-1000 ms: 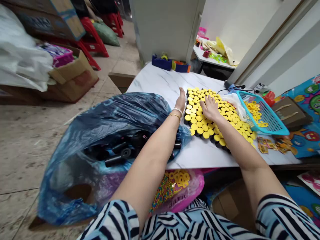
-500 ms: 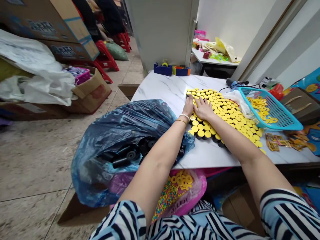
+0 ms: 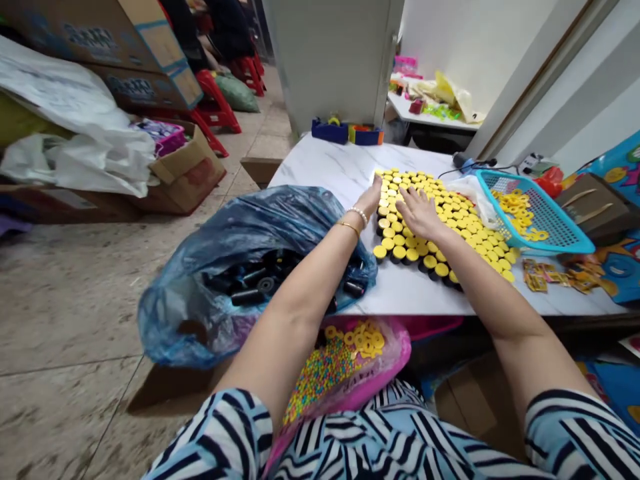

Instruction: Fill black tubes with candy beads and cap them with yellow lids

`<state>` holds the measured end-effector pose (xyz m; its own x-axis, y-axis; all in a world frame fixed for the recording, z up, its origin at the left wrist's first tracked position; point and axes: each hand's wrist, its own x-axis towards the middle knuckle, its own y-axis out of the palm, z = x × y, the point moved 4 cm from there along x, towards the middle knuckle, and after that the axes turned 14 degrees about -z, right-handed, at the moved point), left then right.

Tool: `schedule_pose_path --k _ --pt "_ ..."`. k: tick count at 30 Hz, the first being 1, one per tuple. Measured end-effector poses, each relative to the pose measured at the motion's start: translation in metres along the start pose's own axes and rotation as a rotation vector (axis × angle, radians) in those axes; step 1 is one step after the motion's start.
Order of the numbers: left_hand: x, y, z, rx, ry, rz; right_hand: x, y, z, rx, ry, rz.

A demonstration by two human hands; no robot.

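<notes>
A tight cluster of several black tubes with yellow caps [image 3: 465,223] stands upright on the white marble table [image 3: 330,167]. My left hand [image 3: 371,195] presses flat against the cluster's left edge, fingers stretched out. My right hand [image 3: 417,210] lies open on top of the yellow caps near that same edge. Neither hand holds anything. A blue plastic bag [image 3: 240,253] with loose black tubes lies under my left forearm.
A teal basket [image 3: 545,217] with yellow rings sits at the right, small packets [image 3: 555,279] beside it. A pink bag [image 3: 345,367] of coloured beads and yellow rings rests by my lap. Cardboard boxes [image 3: 185,173], white bags and red stools stand on the floor to the left.
My hands parted slightly: the left slid to the cluster's left edge, the right moved back onto the caps. The camera shifted a little, and the cluster looks more squared up.
</notes>
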<state>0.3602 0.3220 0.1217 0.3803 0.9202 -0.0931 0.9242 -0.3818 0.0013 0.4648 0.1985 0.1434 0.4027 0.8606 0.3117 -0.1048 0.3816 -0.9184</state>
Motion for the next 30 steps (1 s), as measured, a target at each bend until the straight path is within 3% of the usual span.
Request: schedule_pose_path --k 3,7,11,14,17,21,25,27,30 --pt "-0.010 -0.018 -0.001 -0.041 -0.051 -0.004 -0.048 -0.010 0.028 -0.043 -0.167 -0.045" --pt "-0.027 -0.035 -0.012 -0.148 -0.087 -0.098 -0.100 0.010 0.070 -0.102 -0.418 -0.008" --pt "-0.044 -0.045 -0.031 -0.313 0.060 -0.105 -0.107 0.038 0.074 -0.094 -0.503 -0.072" --pt "-0.052 -0.052 -0.038 -0.423 0.161 -0.080 -0.101 0.042 0.063 -0.066 -0.509 -0.170" --pt "-0.043 -0.059 -0.034 -0.478 0.151 -0.090 -0.111 0.028 0.064 -0.015 -0.511 -0.281" --pt "-0.013 -0.062 -0.023 -0.501 0.055 -0.121 -0.169 0.002 0.086 0.207 -0.503 -0.494" --pt "0.000 -0.059 -0.015 -0.511 0.011 -0.133 -0.221 -0.023 0.109 0.490 -0.698 -0.487" --pt "-0.003 -0.051 -0.011 -0.488 -0.011 -0.062 -0.207 -0.048 0.104 0.534 -0.725 -0.495" --pt "-0.007 -0.037 -0.008 -0.460 0.030 0.066 -0.119 -0.089 0.070 0.455 -0.566 -0.580"
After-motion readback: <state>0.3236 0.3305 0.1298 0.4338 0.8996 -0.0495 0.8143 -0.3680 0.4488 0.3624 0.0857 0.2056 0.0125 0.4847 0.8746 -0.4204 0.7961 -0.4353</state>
